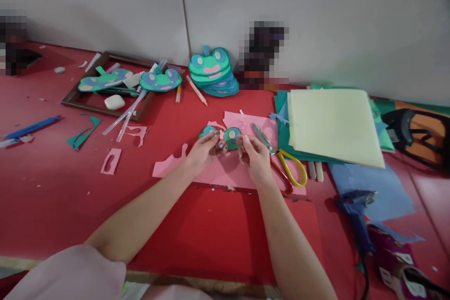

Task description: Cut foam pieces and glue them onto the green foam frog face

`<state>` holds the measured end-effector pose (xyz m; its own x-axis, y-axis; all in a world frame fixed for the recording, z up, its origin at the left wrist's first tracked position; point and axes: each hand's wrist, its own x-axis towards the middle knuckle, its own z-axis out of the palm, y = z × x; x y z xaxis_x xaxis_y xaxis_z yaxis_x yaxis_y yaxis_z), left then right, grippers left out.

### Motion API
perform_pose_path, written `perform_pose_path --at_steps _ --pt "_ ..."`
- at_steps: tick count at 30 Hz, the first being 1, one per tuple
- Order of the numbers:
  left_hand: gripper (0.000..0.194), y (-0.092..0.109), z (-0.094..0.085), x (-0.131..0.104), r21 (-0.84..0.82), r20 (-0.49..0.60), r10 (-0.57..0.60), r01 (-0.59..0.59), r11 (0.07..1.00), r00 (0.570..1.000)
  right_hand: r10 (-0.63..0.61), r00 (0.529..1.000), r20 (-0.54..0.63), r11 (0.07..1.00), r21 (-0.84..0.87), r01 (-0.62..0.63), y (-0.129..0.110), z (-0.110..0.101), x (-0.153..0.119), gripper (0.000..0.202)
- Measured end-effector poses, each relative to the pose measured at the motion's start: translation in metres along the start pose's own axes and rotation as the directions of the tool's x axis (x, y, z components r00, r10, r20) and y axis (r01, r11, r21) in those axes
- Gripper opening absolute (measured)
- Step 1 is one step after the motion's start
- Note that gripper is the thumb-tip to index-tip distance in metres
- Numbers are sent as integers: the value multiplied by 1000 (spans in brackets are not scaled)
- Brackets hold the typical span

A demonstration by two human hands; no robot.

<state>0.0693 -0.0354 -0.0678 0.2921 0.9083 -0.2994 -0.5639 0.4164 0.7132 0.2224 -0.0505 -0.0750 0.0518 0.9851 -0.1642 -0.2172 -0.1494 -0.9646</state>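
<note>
Between the fingertips of my left hand (204, 150) is a small pink piece (221, 135), apparently cut foam or paper. My right hand (256, 154) is closed in a pinch, and whatever its fingertips hold is too small to make out. A green frog-face cutout (232, 137) with round eyes shows just behind both hands, its lower part hidden by fingers. Under them lies a pink sheet (218, 173) with cut edges. To the right of my right hand, scissors (291, 168) with red and yellow handles rest partly on that sheet.
At the back stands a pile of frog faces (213, 68); a brown frame (70, 98) to its left holds more frogs and glue sticks. On the right are stacked sheets (333, 126), a blue glue gun (356, 215) and a tape roll (416, 286). Scraps litter the red table (52, 197).
</note>
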Motion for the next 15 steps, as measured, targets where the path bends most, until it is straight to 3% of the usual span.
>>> perform_pose_path --at_steps 3,7,11,13,15 --pt "18 7 1 -6 -314 206 -203 262 913 957 31 999 -9 998 -46 -31 0 1 -1 29" --pt "23 12 1 -12 -417 360 -275 417 807 892 28 1000 -6 998 -48 -28 1 1 -1 28" --pt "24 12 0 -12 -408 378 -264 416 813 887 25 1000 6 999 -40 -25 2 1 -1 25" --pt "24 10 2 -10 -366 343 -227 352 862 912 24 1000 4 999 -39 -24 1 0 -1 25" --pt "24 6 4 -7 -276 240 -160 225 934 957 15 1000 6 999 -48 -15 -1 1 -2 25"
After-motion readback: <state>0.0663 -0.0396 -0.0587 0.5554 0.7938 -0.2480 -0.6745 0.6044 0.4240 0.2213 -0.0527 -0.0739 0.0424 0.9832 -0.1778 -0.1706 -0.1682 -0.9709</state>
